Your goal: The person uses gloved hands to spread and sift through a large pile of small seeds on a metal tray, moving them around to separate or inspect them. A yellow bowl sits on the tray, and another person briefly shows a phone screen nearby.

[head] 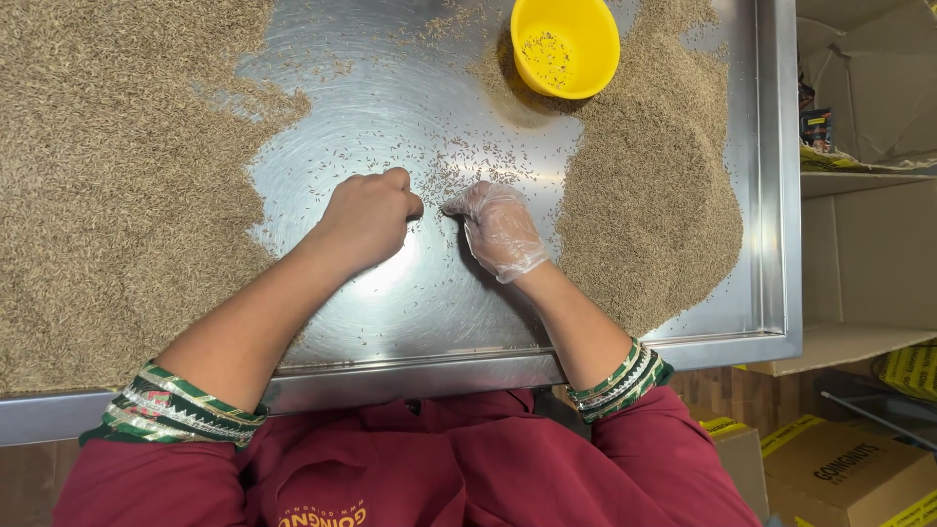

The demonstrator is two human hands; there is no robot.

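- Left hand (369, 217): bare, curled into a loose fist, knuckles up, resting on the steel near the middle of the tray. Whether anything is pinched inside the fist cannot be told.
- Right hand (500, 228): one thin clear glove on it, fingers bent and drawn together, tips pointing toward the left hand. Fingertips sit at the edge of a thin scatter of seeds (459, 171). No grip on anything visible.
- Two hands, close together but not touching; a narrow strip of bare metal between them.
- Seeds: small, slim, elongated, tan-brown, dry-looking. The loose scatter lies just above and between both hands, individual grains countable in places but too many and too fine for a count.
- Seed heaps, two: large heap (117, 176) covering the left side of the tray; smaller heap (649, 195) to the right of the gloved hand, running up toward the far edge.
- Yellow bowl (564, 44): one, round, plastic, standing at the top of the smaller heap, a sprinkle of seeds in its bottom.
- Steel tray (771, 195): one, shallow, raised rim, polished with swirl marks, bright glare near the hands.
- Sleeves: two, dark red with green patterned cuffs.
- Cardboard boxes (839, 468): several beyond and below the tray's right side.
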